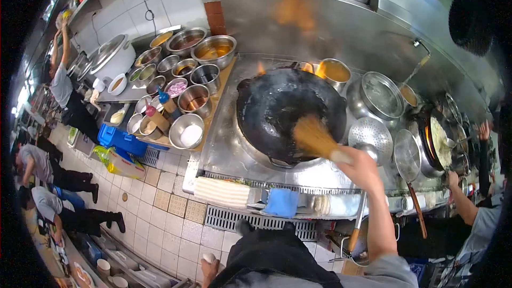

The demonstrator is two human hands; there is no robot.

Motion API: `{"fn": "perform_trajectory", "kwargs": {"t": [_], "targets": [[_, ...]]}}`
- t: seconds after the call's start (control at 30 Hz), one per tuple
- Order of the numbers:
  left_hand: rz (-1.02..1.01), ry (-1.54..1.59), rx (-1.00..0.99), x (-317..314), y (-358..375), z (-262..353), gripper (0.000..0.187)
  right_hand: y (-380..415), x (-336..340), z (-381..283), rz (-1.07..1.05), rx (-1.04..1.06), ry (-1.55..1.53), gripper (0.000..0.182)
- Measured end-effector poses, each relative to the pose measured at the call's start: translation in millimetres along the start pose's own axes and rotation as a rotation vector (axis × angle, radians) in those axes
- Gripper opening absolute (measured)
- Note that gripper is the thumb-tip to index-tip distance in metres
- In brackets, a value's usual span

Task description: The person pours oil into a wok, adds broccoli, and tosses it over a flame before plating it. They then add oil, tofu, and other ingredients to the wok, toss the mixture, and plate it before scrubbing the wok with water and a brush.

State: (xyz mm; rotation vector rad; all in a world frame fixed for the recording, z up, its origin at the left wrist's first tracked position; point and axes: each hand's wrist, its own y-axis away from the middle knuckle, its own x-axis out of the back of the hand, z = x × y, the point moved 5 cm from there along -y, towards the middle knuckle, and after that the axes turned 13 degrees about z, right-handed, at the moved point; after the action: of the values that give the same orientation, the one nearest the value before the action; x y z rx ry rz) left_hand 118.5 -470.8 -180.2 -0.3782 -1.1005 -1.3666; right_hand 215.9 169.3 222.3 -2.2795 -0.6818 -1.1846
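Observation:
My right hand [360, 168] is closed around the handle of a bamboo wok brush [313, 136]. The bristles reach into the right side of a large black wok [266, 112] on the burner, and steam or smoke rises from it. Flames show behind the wok's far rim. Low beside my body, my left hand [209, 268] is curled with a small white thing [208, 257] at its fingers, too small to name. To the right of the brush lie a perforated metal skimmer [372, 137] and a ladle [367, 153].
Several metal bowls of ingredients and a white tub of powder [188, 134] stand left. Along the stove's front edge lie a striped towel [221, 192] and a blue cloth [282, 202]. A steel pot [376, 96] and a wire strainer [408, 154] sit right, near a co-worker's hand [453, 180] at another wok.

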Motion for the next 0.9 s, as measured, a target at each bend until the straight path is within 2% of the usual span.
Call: {"fn": "perform_trajectory", "kwargs": {"t": [0.03,0.07,0.1,0.13,0.2,0.23,0.3,0.33,0.4,0.43,0.47,0.53,0.57,0.6,0.63,0.67,0.73,0.77,0.8,0.83,0.87,0.9], "targets": [[0.010,0.006,0.008,6.6,7.4,-0.3,0.059,-32.0,-37.9,-7.7,-0.127,0.131,0.081,0.038],[0.046,-0.039,-0.065,14.2,15.4,0.3,0.056,-60.4,-81.3,-14.2,-0.165,0.215,0.133,0.036],[0.079,-0.087,-0.139,18.4,21.0,-0.6,0.054,-89.2,-110.5,-31.5,-0.134,0.215,0.077,0.035],[0.082,-0.088,-0.131,18.2,23.4,-10.1,0.054,-120.3,-145.7,-37.6,-0.109,0.118,-0.011,0.038],[0.057,-0.026,-0.092,20.1,28.4,-40.3,0.056,-140.9,-181.7,-50.6,-0.145,-0.309,-0.330,0.041],[0.045,0.002,-0.075,25.6,27.0,-57.7,0.056,-131.3,-188.9,-45.2,-0.156,-0.311,-0.328,0.041],[0.020,0.079,-0.040,24.5,21.2,-85.9,0.057,-101.8,-183.3,-33.1,-0.025,0.013,-0.214,0.045],[0.012,0.123,-0.020,21.8,18.7,-96.6,0.058,-78.7,-155.7,-36.0,-0.135,0.038,-0.134,0.047],[0.005,0.208,0.026,18.4,21.0,-110.7,0.059,-51.3,-118.1,-11.6,-0.274,0.123,-0.186,0.049],[0.015,0.215,0.041,17.0,25.0,-111.6,0.059,-46.6,-85.8,-21.9,-0.413,0.006,-0.211,0.045],[0.046,0.366,0.070,21.5,31.2,-106.1,0.058,-52.1,-77.8,-16.7,-0.426,-0.083,-0.193,0.040],[0.093,0.661,0.110,30.1,35.1,-86.5,0.055,-87.5,-100.7,-34.4,-0.551,-0.123,-0.194,0.042],[0.083,0.659,0.109,30.6,30.7,-63.7,0.055,-121.2,-136.7,-32.5,-0.421,-0.017,-0.245,0.043],[0.128,0.437,0.090,43.2,29.8,-14.3,0.057,-143.4,-170.8,-40.1,-0.294,0.084,-0.291,0.045],[0.170,0.213,0.071,51.1,30.1,19.5,0.060,-153.0,-202.8,-35.0,-0.097,-0.089,-0.411,0.045],[0.160,0.210,0.072,47.1,24.7,34.9,0.060,-153.8,-215.2,-40.7,0.109,-0.253,-0.528,0.046],[0.182,0.123,0.003,46.4,6.8,55.9,0.057,-119.3,-210.2,-46.0,-0.063,-0.289,-0.456,0.046],[0.185,0.125,0.004,51.0,4.5,70.2,0.057,-100.1,-197.8,-38.2,-0.174,-0.243,-0.371,0.048],[0.173,0.214,0.025,59.8,11.6,85.4,0.055,-83.7,-186.4,-22.6,-0.156,-0.026,-0.284,0.049],[0.162,0.302,0.049,67.7,20.6,93.5,0.054,-66.0,-157.6,-23.4,-0.262,0.004,-0.224,0.047],[0.169,0.307,0.056,70.6,25.1,95.8,0.054,-56.4,-133.5,-17.0,-0.268,0.035,-0.175,0.046],[0.179,0.465,0.032,72.6,28.7,100.9,0.052,-55.5,-122.6,-13.7,-0.270,0.066,-0.128,0.044]]}}
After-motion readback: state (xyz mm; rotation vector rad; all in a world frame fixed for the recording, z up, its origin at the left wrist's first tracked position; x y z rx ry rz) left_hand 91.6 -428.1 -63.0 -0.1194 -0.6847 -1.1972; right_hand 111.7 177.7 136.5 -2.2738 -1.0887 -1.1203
